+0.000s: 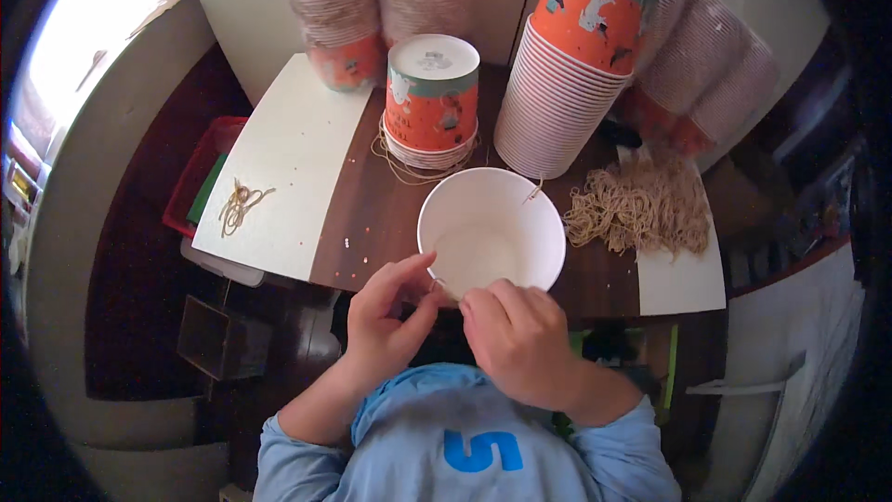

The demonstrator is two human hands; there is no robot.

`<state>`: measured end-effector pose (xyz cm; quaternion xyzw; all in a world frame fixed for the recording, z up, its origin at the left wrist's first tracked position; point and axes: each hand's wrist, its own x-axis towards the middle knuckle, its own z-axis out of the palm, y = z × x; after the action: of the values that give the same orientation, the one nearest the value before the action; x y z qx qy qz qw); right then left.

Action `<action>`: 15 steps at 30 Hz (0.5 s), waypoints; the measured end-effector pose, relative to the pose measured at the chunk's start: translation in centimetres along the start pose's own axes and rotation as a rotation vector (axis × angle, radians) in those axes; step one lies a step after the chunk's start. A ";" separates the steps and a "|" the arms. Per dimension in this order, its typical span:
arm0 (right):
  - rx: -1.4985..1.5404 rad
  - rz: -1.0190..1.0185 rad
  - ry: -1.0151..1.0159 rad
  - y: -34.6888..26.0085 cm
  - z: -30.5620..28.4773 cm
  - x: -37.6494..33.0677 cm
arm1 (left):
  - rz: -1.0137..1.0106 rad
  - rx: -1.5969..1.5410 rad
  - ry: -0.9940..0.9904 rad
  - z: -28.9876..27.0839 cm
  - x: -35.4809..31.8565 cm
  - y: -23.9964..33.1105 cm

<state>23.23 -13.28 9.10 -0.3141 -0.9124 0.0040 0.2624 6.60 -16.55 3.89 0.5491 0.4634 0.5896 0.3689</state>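
Both the left hand (386, 311) and right hand (516, 335) are pinched nearly closed at the near rim of the white paper bucket (491, 232) on the tabletop (372, 214), seemingly fixing a string handle (439, 285), with the string pile (636, 209) lying right for the far rim hole.

- A dark wooden table (372, 214) stands in the middle.
- Bright daylight comes through a window (84, 46) at far left.
- Pale walls (232, 0) rise beyond.
- Dark floor (139, 297) lies left.
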 end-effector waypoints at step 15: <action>0.098 0.149 0.303 0.2 6.6 -2.4 | -0.212 -0.723 0.328 2.8 -1.5 -3.5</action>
<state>21.76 -13.42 2.21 -0.3647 -0.8354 0.0206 0.4108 9.28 -16.49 -0.01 0.2320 0.3333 0.7529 0.5179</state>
